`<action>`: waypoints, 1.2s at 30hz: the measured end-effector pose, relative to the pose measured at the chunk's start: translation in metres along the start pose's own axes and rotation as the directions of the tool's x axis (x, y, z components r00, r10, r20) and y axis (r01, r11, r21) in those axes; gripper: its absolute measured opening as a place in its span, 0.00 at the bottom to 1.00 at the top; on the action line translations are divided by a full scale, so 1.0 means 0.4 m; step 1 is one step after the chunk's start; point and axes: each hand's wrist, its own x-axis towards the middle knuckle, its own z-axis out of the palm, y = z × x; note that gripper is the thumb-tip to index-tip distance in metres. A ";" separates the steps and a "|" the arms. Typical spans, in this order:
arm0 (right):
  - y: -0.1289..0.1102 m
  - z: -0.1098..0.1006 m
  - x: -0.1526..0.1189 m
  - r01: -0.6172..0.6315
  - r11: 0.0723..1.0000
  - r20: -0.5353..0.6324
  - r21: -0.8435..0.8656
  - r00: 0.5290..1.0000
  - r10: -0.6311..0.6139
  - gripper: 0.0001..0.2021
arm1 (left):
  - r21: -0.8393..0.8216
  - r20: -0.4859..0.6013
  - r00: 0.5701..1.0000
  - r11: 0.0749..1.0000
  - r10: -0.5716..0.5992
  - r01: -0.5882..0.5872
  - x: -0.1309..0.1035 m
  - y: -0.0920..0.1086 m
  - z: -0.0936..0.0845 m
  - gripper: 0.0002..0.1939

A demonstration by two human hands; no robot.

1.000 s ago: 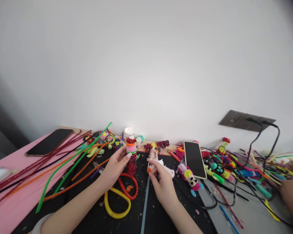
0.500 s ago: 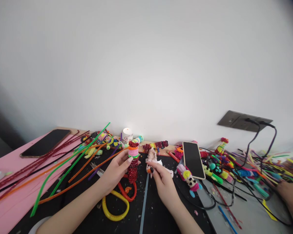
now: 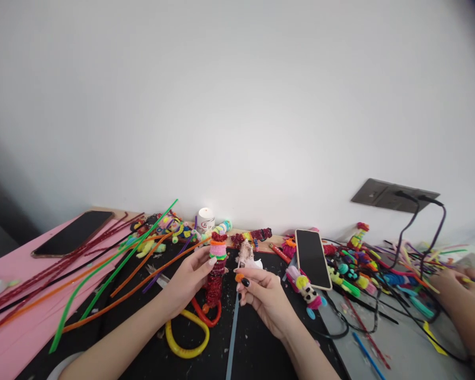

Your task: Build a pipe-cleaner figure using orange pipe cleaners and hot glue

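My left hand [image 3: 193,274] is closed around a pipe-cleaner figure [image 3: 215,282], mostly glittery dark red with orange, pink and green bands near its top, held upright. To its right, my right hand [image 3: 263,295] pinches a small orange fuzzy piece [image 3: 239,277] between thumb and fingertips. The two held things are apart. Below the figure lie scissors [image 3: 188,338] with one yellow and one red handle loop, their blades partly hidden by my left wrist. Behind my right fingers is a whitish, brown-stained lump [image 3: 246,253].
Long pipe cleaners [image 3: 114,264] spread across the left, over a pink surface. A dark phone [image 3: 73,232] lies there; another phone [image 3: 313,258] is at right. A candle [image 3: 206,218] stands by the wall. Charging cables [image 3: 433,243] hang right, near another person's hands [image 3: 459,301].
My right hand has turned and opened toward the view, so the orange piece now shows more. The dark red figure has shifted slightly. The other person's hands have moved further into view at right.
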 end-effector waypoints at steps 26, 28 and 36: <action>-0.014 -0.006 -0.001 0.157 0.967 -0.037 0.202 0.988 -0.152 0.09 | 0.184 0.147 0.989 0.982 0.026 -0.053 -0.040 -0.015 0.037 0.23; -0.015 -0.009 0.000 0.155 0.970 -0.044 0.188 0.988 -0.149 0.09 | 0.172 0.157 0.987 0.984 0.009 -0.036 -0.046 -0.020 0.041 0.23; -0.018 -0.019 0.005 0.169 0.972 -0.072 0.161 0.985 -0.159 0.10 | 0.198 0.145 0.989 0.980 0.002 -0.031 -0.049 -0.025 0.051 0.23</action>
